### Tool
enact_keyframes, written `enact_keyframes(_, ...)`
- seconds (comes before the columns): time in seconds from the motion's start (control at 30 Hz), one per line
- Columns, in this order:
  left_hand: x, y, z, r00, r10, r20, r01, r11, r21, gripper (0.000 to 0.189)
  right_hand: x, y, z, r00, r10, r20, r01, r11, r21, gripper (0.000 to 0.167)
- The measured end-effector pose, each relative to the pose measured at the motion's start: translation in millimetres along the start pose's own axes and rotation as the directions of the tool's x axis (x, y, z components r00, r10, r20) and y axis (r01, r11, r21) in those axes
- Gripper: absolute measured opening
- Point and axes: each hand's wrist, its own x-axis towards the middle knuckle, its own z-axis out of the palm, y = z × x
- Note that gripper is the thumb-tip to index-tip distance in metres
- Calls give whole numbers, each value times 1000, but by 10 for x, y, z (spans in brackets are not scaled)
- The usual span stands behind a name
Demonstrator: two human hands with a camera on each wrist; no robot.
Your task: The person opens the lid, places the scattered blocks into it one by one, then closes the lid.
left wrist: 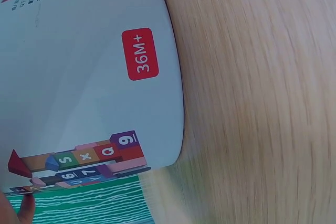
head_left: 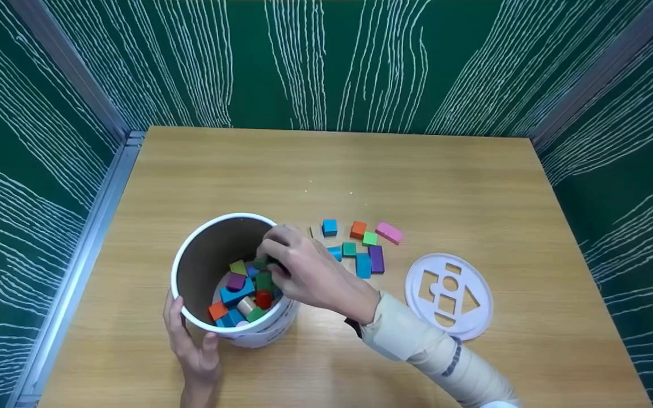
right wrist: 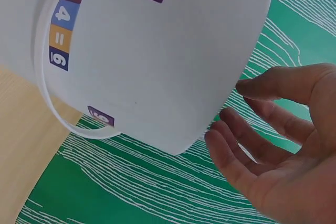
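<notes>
Head view: right hand (head_left: 306, 269) reaching into white round bucket (head_left: 264, 338), left hand (head_left: 193, 357) outside it

Bucket's on the light wooden table (head_left: 219, 164), left of centre. Mixed coloured blocks (head_left: 237, 292) heaped inside. Left hand rests against the near-left wall, thumb apart from fingers, fingers fairly straight. Right hand over the right rim, fingers bent down; dark green shows by the fingertips, can't tell if pinched. Cream sleeve (head_left: 397, 326) on that arm. Right of bucket, loose pieces: blue cube (head_left: 330, 228), orange block (head_left: 358, 229), pink bar (head_left: 389, 233), light green cube (head_left: 369, 238), dark green cube (head_left: 348, 249), purple bar (head_left: 376, 259), blue rectangular block (head_left: 363, 265). White disc with shaped cut-outs (head_left: 471, 326) flat farther right.

Left wrist view: bucket wall close up, red "36M+" label (left wrist: 140, 54), printed letter blocks. Only a bit of the left hand at the lower corner, touching the wall.

Right wrist view: bucket side with white curved handle (right wrist: 41, 51). Right hand at the bucket's edge, fingers loosely bent, gap to the thumb; grip unclear.
</notes>
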Motion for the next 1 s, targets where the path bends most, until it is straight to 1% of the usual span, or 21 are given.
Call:
enact_keyframes(0.17,13,51,5,1000,-4,-1,4,1000,4,68,-49,31,-39,999,53,-7,-53,999,4,22)
enact_keyframes(0.3,12,53,4,1000,-11,4,11,1000,9,67,-97,73,-54,997,69,-25,-68,997,26,20)
enact_keyframes(0.37,-5,7,-2,1000,-16,8,16,1000,12,69,-129,99,-53,997,69,-45,-67,997,36,18)
enact_keyframes(0.43,-33,-73,-11,1000,-21,14,21,1000,16,71,-161,128,-48,995,70,-70,-67,997,45,15)
enact_keyframes(0.53,-87,-223,-26,1000,-1,2,1,1000,22,74,-204,168,-41,991,67,-117,-61,997,53,14)
enact_keyframes(0.63,-122,-317,-35,1000,18,-12,-18,999,30,76,-241,206,-43,986,64,-151,-56,997,60,15)
enact_keyframes(0.67,-126,-325,-35,1000,26,-18,-25,999,32,77,-255,218,-45,985,65,-160,-56,997,61,15)
enact_keyframes(0.9,-126,-335,-36,1000,15,-3,-15,999,48,77,-361,333,-42,978,109,-180,-100,993,59,18)
enact_keyframes(1.0,-128,-338,-36,1000,19,-4,-19,999,43,77,-404,391,-30,973,116,-198,-108,993,49,20)
